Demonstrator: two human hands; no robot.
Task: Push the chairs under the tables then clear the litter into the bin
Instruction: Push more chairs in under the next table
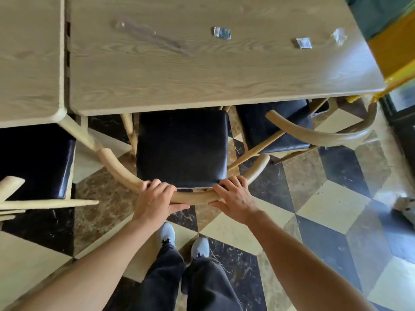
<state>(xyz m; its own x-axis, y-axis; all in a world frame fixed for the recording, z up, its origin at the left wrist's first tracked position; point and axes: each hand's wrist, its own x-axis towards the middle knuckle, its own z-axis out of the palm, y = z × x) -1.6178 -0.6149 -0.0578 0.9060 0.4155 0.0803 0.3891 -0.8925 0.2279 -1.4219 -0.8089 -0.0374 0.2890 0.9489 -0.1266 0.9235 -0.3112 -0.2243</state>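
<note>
**Below the surface edge: chair half tucked**

At centre frame, the left hand [155, 198] and right hand [233, 198] each wrap the chair's [182, 147] smooth, curved pale-wood back rail. Its black padded seat sits partly under the grained wooden surface [202, 75]. A skewed push could jam the rail's tip against the neighbouring chair [318, 136]. Crinkly foil wrappers [222, 33] lie upper right.

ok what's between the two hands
Only a bare stretch of the chair's curved back rail, gripped by left hand and right hand; head view.

Marble floor [332, 205] tiled black, cream and brown, daylight glinting at right.
</note>
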